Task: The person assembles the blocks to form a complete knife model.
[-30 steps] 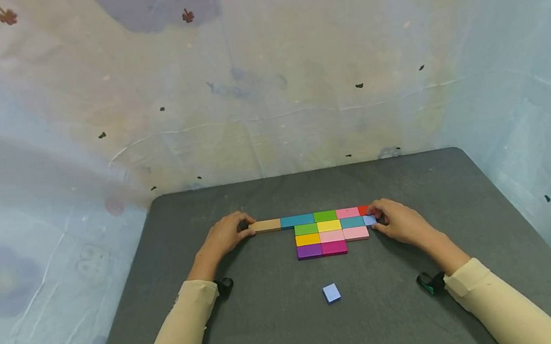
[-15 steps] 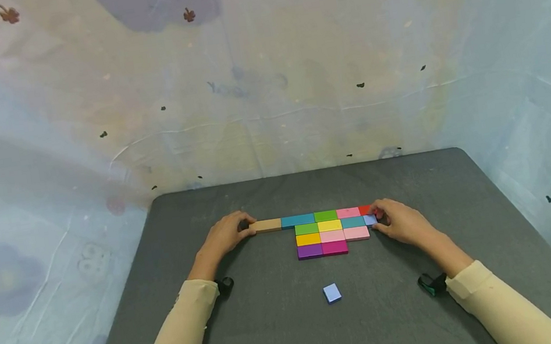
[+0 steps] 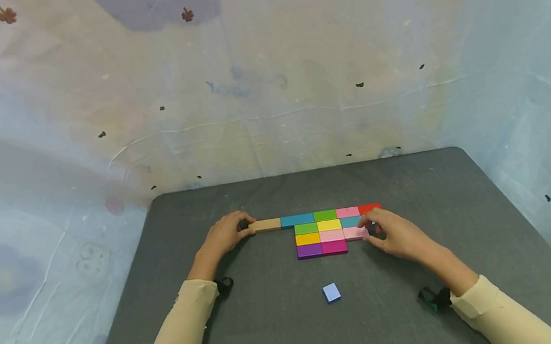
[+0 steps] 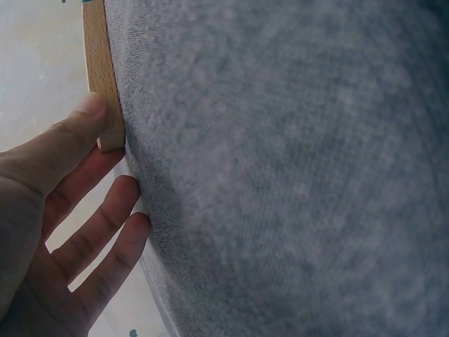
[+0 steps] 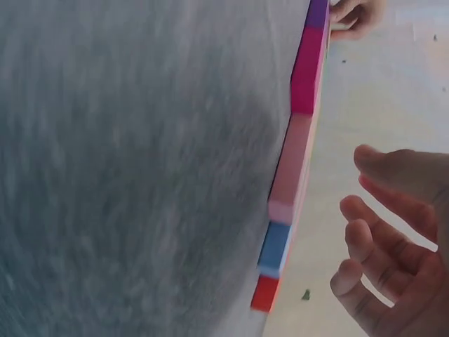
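Note:
Flat coloured blocks lie edge to edge in rows on the dark table. My left hand (image 3: 221, 238) pinches the end of the tan wooden block (image 3: 268, 225), the leftmost of the back row; in the left wrist view the thumb rests on its side. My right hand (image 3: 399, 235) hovers by the rows' right end, over the light pink block (image 3: 353, 233). Its fingers are loosely bent and hold nothing, apart from the blocks in the right wrist view. There the light blue block (image 5: 274, 247) sits between the pink and the red block (image 5: 264, 293); the hand mostly hides it in the head view.
A loose light blue square block (image 3: 332, 293) lies nearer the front of the dark table (image 3: 276, 325). Purple (image 3: 309, 251) and magenta (image 3: 334, 248) blocks form the nearest row. A patterned pale sheet (image 3: 262, 80) hangs behind the table's far edge.
My right hand has let go of the light blue block at the row's right end, lifted, and shifted slightly left and nearer. The red block shows fully now. My left hand stays put.

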{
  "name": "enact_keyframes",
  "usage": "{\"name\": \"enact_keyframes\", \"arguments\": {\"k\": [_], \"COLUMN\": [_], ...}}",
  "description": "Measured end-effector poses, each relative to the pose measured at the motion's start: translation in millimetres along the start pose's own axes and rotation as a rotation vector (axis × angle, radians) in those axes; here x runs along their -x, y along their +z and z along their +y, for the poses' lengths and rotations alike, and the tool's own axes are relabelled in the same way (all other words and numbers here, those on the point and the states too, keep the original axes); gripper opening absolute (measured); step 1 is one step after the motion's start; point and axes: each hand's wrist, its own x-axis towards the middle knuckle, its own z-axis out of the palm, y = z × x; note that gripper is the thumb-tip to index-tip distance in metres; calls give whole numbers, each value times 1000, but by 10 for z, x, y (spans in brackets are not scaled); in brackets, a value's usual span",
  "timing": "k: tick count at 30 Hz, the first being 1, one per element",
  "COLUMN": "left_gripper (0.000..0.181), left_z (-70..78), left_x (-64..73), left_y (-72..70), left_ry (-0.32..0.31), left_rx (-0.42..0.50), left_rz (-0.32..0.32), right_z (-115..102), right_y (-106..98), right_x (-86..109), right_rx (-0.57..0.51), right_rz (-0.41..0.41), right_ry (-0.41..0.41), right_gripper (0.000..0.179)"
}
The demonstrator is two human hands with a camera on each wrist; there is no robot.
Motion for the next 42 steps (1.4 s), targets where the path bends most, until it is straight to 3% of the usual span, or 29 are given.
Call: {"name": "enact_keyframes", "arguments": {"k": [15,25,42], "left_gripper": [33,33,33], "left_z": [-18,-21,-10], "left_x": [-4,3,18], "left_y": [21,16,8], "left_ry": [-11,-7,1], "left_rx": [-4,-2,2], "left_rz": [-4,7,16], "right_z": [-332,-478,-639], "right_y": [216,345,500], "right_x": [153,194,211], "right_rx": [-74,-111,-128], "right_rz": [-183,-307,-364], "right_ry": [-167,-142,-214], "right_gripper": [33,42,34]}}
